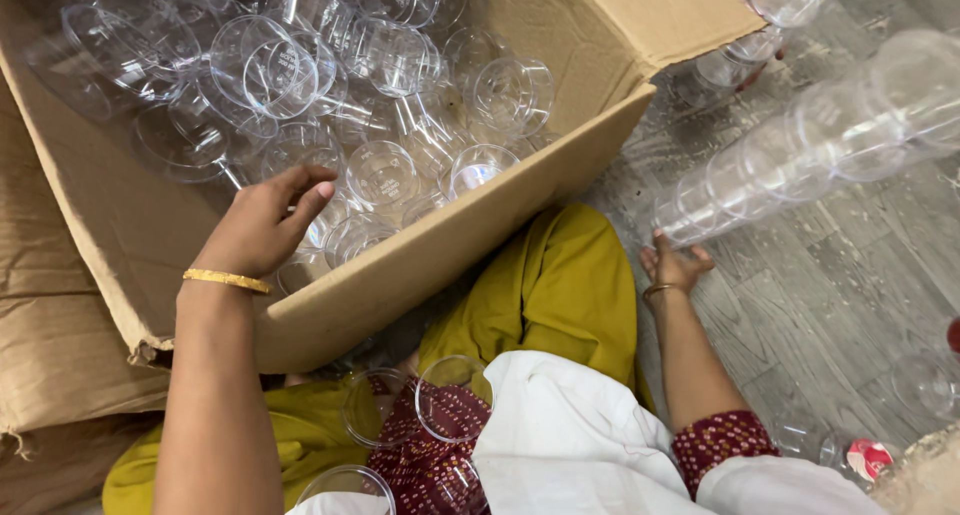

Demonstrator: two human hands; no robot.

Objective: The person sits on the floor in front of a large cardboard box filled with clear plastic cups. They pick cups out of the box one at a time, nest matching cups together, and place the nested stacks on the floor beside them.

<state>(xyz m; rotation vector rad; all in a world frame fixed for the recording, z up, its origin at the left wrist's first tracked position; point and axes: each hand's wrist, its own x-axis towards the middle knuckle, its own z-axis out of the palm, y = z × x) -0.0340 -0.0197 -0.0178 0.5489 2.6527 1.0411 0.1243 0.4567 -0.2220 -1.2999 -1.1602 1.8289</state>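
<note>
A brown cardboard box (470,230) lies open in front of me, filled with several loose clear plastic cups (385,170). My left hand (262,225), with a gold bangle at the wrist, reaches into the box, fingers curled over the cups at its near edge; whether it grips one is hidden. My right hand (675,267) rests on the floor, fingers touching the near end of a long nested stack of clear cups (800,155) that lies on its side. Two clear cups (452,397) sit in my lap.
The floor (830,305) is grey wood-pattern. More nested cups (775,5) lie at the top right behind the box flap. Single clear cups (925,380) stand at the right edge near a red-and-white object (870,457). Brown cardboard (50,345) lies at the left.
</note>
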